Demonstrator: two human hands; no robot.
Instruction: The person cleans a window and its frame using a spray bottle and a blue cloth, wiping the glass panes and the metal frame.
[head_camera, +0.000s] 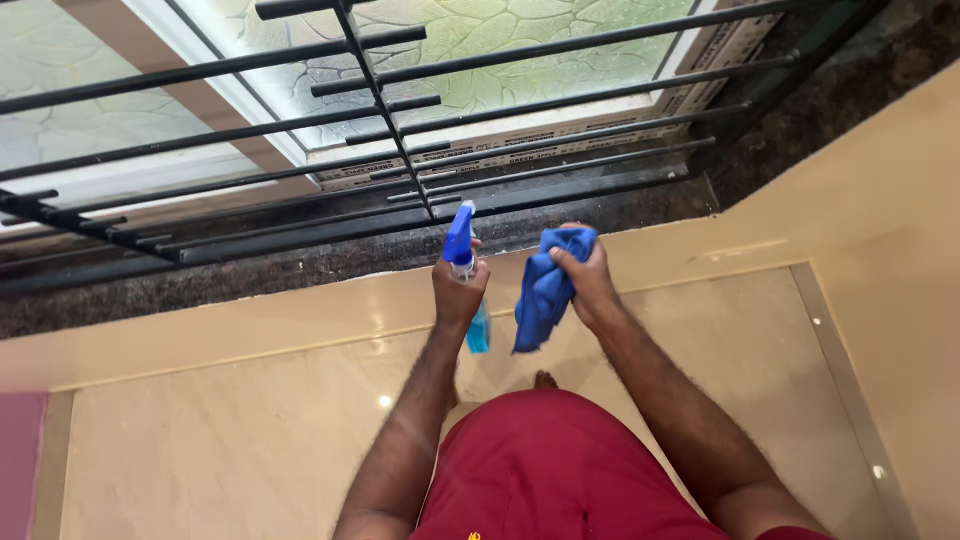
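Red shorts below; left hand grips a blue spray bottle, right hand clutches a blue cloth, seemingly near window bars.

The floor is laid with glossy cream tiles that throw back small bright spots of light. A darker beige border strip runs along its right edge, and another along its left. At the far left lies the edge of a pinkish mat. A bare toe of the person rests on the tiles. Beyond the tiles a low beige wall rises to a dark speckled granite sill, on which the black window grille stands.
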